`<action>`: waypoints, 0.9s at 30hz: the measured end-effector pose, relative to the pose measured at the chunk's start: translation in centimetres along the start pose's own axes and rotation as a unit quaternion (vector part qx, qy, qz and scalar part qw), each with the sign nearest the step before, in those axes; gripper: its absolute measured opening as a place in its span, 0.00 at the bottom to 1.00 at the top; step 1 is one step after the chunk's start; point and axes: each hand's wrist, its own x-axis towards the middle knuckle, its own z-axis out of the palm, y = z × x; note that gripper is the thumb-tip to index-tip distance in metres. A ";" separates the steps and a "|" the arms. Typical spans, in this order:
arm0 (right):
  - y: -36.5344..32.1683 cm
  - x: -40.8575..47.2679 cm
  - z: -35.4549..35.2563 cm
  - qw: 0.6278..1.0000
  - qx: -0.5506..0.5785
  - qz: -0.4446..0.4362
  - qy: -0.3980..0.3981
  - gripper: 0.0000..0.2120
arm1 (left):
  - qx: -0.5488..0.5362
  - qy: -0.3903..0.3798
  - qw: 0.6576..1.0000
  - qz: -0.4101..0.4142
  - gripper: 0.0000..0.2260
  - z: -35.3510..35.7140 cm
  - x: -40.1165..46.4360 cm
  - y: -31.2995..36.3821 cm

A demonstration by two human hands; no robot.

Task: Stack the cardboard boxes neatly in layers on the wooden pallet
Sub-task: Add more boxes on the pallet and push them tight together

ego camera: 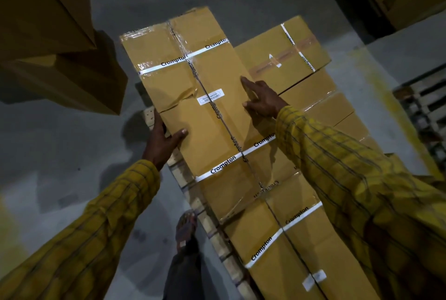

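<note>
A: Which step is the person on?

B: Seating a box, by the look of it. The long cardboard box (193, 97) lies on top of the stack, on the wooden pallet (190, 188), whose slats show along the left edge. The left hand (160, 141) grips the box's left edge, thumb on top and fingers curled down the side. The right hand (261, 99) lies flat on the right edge, fingers straight, pressing and holding nothing.

A: And the next move?

B: Probably squaring it. It sits askew to the lower box (287, 244) nearer the person, so it needs nudging until the edges line up.

A: Anything in the way?

B: The crosswise box (282, 54) lies just beside the right hand, limiting room that side. Other stacked boxes (48, 22) loom at upper left, and the person's foot (185, 227) stands near the pallet on the floor (72, 154).
</note>
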 end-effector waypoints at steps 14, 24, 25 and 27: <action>-0.6 -4.2 5.1 0.985 -0.126 0.042 0.110 0.30 | 0.131 0.011 0.991 0.000 0.56 1.6 -1.1 0.8; 1.6 -9.9 7.3 0.984 -0.092 0.116 0.100 0.31 | 0.299 -0.026 0.954 -0.013 0.55 4.0 -3.2 1.6; 2.3 -11.4 7.5 0.984 -0.096 0.114 0.097 0.32 | 0.311 -0.042 0.949 -0.017 0.56 4.3 -3.9 1.6; 4.2 -15.3 8.3 0.983 -0.099 0.124 0.096 0.31 | 0.341 -0.081 0.936 -0.018 0.56 5.2 -6.3 1.2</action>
